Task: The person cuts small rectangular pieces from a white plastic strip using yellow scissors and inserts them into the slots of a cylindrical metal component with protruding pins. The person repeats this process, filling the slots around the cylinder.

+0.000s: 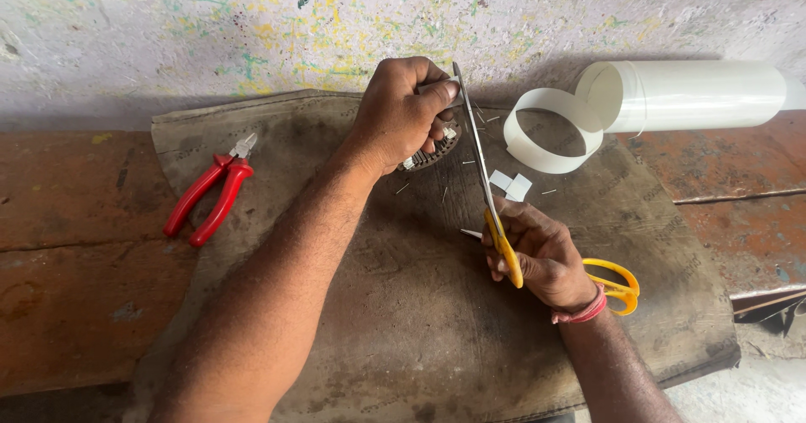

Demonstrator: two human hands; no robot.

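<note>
- Stator (430,153): a small round metal part, mid-surface, in my left hand (401,111), grip closed round it.
- Scissors (480,150): my right hand (541,255) grips the yellow handles, blades by the stator.
- Far left: red pliers (208,193).
- Right: white roll (672,96).

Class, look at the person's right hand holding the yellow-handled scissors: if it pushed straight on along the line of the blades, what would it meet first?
Probably the left hand, gripping a small round metal part at the blade tips of the yellow-handled scissors held by the right hand. Depth is unclear; the paint-spattered wall lies beyond.
</note>
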